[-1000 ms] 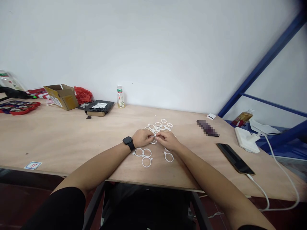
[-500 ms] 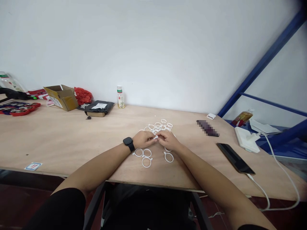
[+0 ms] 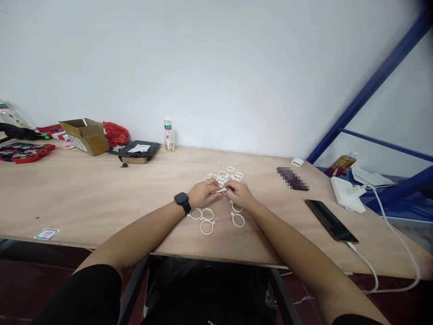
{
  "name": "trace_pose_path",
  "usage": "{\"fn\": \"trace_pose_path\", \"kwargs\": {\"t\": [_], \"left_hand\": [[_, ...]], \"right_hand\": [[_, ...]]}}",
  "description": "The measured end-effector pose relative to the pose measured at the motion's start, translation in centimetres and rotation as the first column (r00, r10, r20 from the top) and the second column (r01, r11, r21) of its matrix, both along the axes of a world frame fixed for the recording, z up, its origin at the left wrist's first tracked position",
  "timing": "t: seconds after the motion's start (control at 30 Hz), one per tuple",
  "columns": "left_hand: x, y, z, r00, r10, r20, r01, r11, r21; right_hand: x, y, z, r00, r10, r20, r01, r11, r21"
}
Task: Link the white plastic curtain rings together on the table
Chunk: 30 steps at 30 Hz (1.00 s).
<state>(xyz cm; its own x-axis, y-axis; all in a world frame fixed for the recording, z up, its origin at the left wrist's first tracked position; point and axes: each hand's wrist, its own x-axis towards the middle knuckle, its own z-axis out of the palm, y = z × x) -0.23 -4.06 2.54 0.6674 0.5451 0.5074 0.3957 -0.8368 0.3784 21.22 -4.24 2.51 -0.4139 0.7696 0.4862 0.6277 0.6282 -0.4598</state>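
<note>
Between the fingertips of both hands is a white plastic ring (image 3: pixel 220 190) with a small round end, like a curtain ring, mostly covered by the fingers. My left hand (image 3: pixel 204 193), with a black watch at its wrist, pinches one side of it. On the other side, my right hand (image 3: pixel 238 192) grips it near the round end. A loose pile of similar white rings (image 3: pixel 222 175) lies just beyond the hands. Nearer to me, several rings (image 3: pixel 207 226) rest below my left hand, and a ring (image 3: pixel 238 220) lies with another below my right hand.
On the right are a phone (image 3: pixel 331 220) on a white cable, a power strip (image 3: pixel 347 195) and a pixelated dark object (image 3: pixel 292 178). A bottle (image 3: pixel 169 135), a black package (image 3: pixel 139 150) and an open cardboard box (image 3: pixel 84 137) stand along the wall. A blue metal frame (image 3: pixel 365 85) rises at right.
Both hands have shifted slightly, and the held ring has turned a little, its round end now closer to my right fingers. The view has tilted slightly; the loose rings stay put.
</note>
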Motion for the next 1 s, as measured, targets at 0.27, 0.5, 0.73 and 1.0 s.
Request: {"fn": "trace_pose_path", "kwargs": {"t": [0.27, 0.5, 0.73, 1.0], "left_hand": [[-0.4, 0.4, -0.3, 0.981, 0.137, 0.136, -0.130, 0.989, -0.064], [-0.2, 0.5, -0.4, 0.997, 0.063, 0.045, -0.061, 0.997, -0.037], [-0.1, 0.7, -0.4, 0.998, 0.063, -0.013, -0.063, 0.997, -0.034], [-0.2, 0.6, -0.4, 0.994, 0.057, -0.094, -0.063, 0.996, -0.059]], "right_hand": [[1.6, 1.7, 0.0, 0.965, -0.262, 0.005, 0.262, 0.964, -0.049], [2.8, 1.4, 0.9, 0.993, -0.007, 0.122, 0.038, 0.967, -0.251], [2.2, 0.5, 1.4, 0.933, 0.240, 0.268, -0.109, 0.898, -0.425], [0.5, -0.2, 0.9, 0.975, 0.092, 0.201, -0.050, 0.978, -0.205]]}}
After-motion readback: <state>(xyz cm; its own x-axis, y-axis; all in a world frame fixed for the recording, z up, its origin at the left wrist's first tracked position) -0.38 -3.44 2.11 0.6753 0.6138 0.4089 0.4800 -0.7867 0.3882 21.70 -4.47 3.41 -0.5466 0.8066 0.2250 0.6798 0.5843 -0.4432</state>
